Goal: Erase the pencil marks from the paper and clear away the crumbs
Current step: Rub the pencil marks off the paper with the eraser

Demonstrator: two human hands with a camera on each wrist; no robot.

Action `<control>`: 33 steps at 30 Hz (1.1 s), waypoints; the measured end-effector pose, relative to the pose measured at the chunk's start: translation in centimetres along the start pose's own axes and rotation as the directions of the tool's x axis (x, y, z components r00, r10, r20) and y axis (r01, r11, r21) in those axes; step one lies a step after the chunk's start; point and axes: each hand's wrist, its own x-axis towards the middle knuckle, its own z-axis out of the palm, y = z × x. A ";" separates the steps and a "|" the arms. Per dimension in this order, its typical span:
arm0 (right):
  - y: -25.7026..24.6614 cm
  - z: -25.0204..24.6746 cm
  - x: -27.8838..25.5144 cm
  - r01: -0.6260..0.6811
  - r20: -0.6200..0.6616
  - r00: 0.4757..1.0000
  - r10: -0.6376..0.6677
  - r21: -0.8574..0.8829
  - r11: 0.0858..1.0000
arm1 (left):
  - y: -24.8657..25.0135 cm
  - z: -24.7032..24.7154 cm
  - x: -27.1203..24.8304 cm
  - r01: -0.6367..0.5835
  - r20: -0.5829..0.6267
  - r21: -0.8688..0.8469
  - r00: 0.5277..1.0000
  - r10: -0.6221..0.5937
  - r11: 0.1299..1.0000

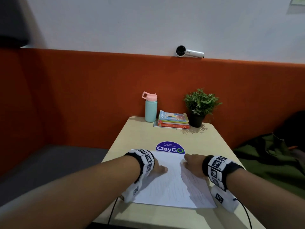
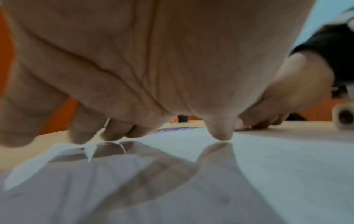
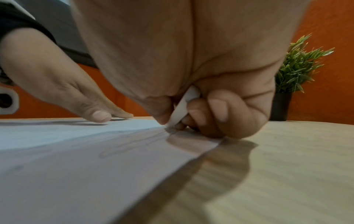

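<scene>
Lower centre, the left hand (image 1: 158, 168) lies spread, pinning the paper (image 1: 166, 187); the right hand (image 1: 192, 165) pinches a white eraser (image 3: 184, 106), rubbing its pencil marks (image 3: 134, 145).

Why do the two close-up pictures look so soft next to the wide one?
Head view: fairly sharp, dim, straight lines bowed by the wide lens. Left wrist view: the left hand fills the frame, blurred, casting a shadow on the white paper sheet. Right wrist view: the near paper is smeared; the green potted plant looks crisper.

Black wristbands (image 1: 142, 160) with white marker-printed blocks, cables.
</scene>
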 end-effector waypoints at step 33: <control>5.3 -2.4 -2.0 0.178 -0.224 0.967 -0.117 0.272 0.946 | -1.0 -0.6 2.1 -0.257 0.071 0.215 0.966 0.247 0.942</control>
